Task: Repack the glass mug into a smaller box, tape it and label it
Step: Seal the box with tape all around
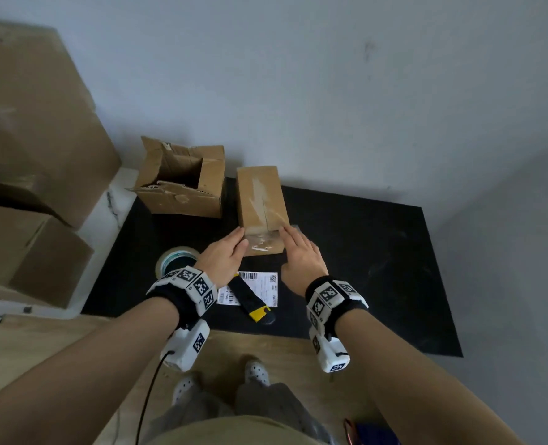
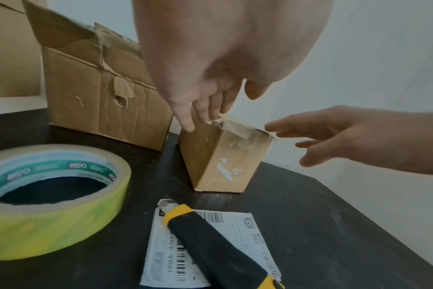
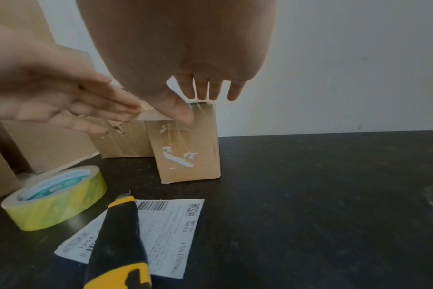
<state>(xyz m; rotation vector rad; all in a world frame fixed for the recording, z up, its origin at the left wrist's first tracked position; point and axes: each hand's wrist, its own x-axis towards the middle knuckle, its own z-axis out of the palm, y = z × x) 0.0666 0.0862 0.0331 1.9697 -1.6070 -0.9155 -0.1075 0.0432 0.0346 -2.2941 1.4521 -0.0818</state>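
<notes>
The small brown box point(image 1: 260, 200) stands closed on the black mat point(image 1: 362, 252), with a strip of clear tape point(image 1: 261, 240) along its top and over its near end. My left hand point(image 1: 232, 250) lies with straight fingers against the box's near left edge, touching the tape there point(image 2: 205, 109). My right hand point(image 1: 295, 248) is flat at the near right corner; its thumb point(image 3: 182, 114) presses the tape on the front face. No mug shows in any view. The white shipping label point(image 1: 261, 289) lies just in front of me.
A larger open, torn box point(image 1: 182, 187) stands left of the small one. A tape roll point(image 1: 174, 261) sits under my left wrist. A black and yellow utility knife point(image 1: 250, 300) lies across the label. Big cartons point(image 1: 31, 139) are stacked at the left, a wall behind.
</notes>
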